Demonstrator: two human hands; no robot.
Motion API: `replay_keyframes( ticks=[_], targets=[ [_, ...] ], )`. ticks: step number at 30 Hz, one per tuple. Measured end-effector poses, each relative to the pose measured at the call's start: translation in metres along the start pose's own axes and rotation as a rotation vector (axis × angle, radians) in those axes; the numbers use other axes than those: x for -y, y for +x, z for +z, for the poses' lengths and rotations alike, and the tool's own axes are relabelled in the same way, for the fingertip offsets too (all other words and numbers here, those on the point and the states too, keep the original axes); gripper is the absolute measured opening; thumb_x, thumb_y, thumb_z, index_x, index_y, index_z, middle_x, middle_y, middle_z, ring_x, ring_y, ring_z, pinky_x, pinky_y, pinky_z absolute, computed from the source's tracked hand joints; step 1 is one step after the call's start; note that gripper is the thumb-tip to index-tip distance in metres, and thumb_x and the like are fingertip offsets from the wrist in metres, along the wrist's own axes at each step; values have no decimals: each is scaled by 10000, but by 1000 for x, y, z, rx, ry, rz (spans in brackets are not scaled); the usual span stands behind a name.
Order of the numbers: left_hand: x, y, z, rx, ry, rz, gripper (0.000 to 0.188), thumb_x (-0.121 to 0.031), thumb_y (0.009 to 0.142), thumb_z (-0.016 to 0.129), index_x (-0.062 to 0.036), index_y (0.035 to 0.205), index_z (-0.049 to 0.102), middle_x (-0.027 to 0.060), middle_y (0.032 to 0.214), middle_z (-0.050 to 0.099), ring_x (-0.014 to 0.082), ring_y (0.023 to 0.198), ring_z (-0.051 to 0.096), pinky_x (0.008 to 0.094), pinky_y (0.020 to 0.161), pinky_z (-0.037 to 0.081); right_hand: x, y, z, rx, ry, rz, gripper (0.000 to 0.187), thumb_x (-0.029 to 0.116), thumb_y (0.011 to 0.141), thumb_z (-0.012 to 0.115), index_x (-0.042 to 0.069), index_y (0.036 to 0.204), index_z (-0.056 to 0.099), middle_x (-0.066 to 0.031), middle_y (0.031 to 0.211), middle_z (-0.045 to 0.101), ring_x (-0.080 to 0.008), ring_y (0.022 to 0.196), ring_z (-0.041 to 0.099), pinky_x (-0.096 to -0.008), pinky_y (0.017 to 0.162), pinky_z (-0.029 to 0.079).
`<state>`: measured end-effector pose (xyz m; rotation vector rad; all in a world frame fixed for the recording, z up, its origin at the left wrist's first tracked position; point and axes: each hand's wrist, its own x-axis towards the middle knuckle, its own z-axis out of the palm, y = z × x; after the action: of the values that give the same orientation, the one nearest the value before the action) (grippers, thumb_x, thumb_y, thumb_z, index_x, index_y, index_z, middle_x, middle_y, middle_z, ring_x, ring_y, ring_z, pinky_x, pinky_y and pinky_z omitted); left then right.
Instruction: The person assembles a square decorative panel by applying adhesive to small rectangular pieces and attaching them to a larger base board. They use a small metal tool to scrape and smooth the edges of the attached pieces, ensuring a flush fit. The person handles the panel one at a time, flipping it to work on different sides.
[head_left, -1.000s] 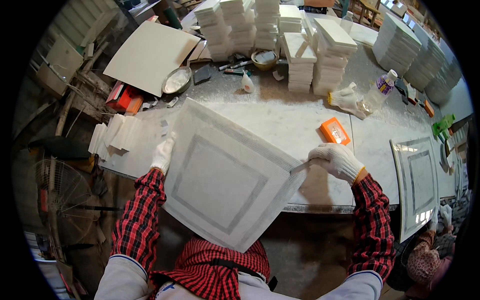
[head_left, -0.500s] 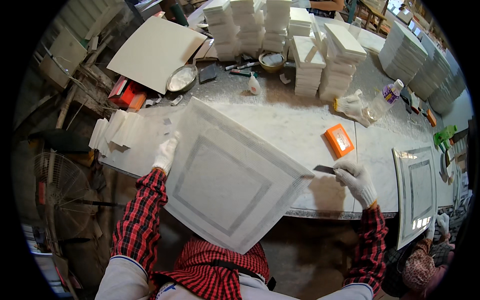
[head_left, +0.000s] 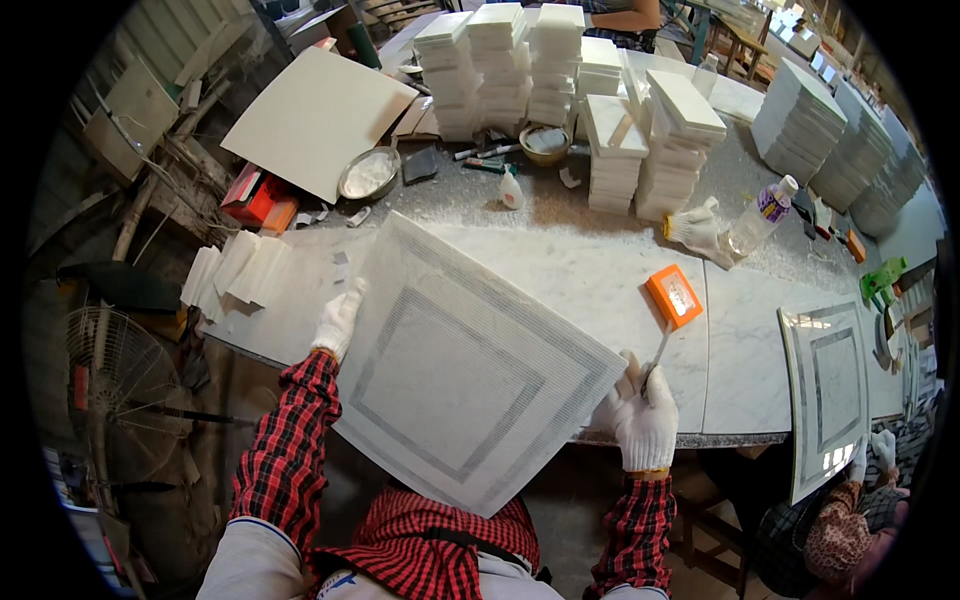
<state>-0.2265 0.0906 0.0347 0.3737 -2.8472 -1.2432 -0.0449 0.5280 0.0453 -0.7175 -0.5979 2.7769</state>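
A square, pale mesh-covered panel (head_left: 450, 370) with darker grey bands is tilted over the front edge of the table, its lower corner at my lap. My left hand (head_left: 340, 318), in a white glove, grips its left edge. At the panel's right corner is my right hand (head_left: 645, 420), also gloved, its fingers at or very near that corner. A thin flat metal blade (head_left: 663, 342) stands up from the right hand's grip, its tip close to an orange box (head_left: 674, 296). The panel hides some of the right hand's fingers.
White strips (head_left: 240, 270) lie left on the marble-topped table (head_left: 745, 370). Behind are a bowl of white powder (head_left: 369, 174), a glue bottle (head_left: 511, 190), stacked white tiles (head_left: 612, 150), a spare glove (head_left: 697, 232) and a plastic bottle (head_left: 762, 215). At right, another person's gloved hands (head_left: 872, 452) hold a similar panel (head_left: 830, 380).
My right hand has moved left to the panel's right corner, and the blade has turned from pointing left to pointing up. The left hand still holds the panel, with little shift.
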Motion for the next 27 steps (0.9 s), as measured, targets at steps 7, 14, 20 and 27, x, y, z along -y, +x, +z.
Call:
replay_keyframes(
  ticks=[7,14,20,27],
  targets=[
    [29,10,-5,91,33,50,700,-667,925,471,-8,1046,672,222,917,656,340,870,587,417,828,461,3,-5,20,-43,30,-390,459,232,1093,346,-93,1417,364,-206,1507,417,-353,1366,428,-485,1116,404],
    [-5,-7,-18,120,161,-101,741,-704,932,400,-39,1092,684,218,1018,666,369,970,591,440,866,456,-74,-5,-12,-120,-276,-458,218,216,1018,470,19,1065,550,-73,1108,578,-176,1038,559,-357,952,469],
    [2,2,-5,191,81,-46,761,-694,948,424,15,1047,684,176,931,687,243,863,585,385,812,455,-73,-3,-13,-214,-465,-559,277,235,1036,435,9,1132,565,-88,1155,598,-199,1132,540,-361,1016,418],
    [-19,-18,-60,271,-205,-5,737,-637,996,426,23,1251,633,51,1096,667,159,1027,554,320,946,438,-33,-73,69,-266,-1527,-1151,275,23,879,590,-76,1134,624,-273,1092,639,-430,1057,588,-478,939,464]
  ],
)
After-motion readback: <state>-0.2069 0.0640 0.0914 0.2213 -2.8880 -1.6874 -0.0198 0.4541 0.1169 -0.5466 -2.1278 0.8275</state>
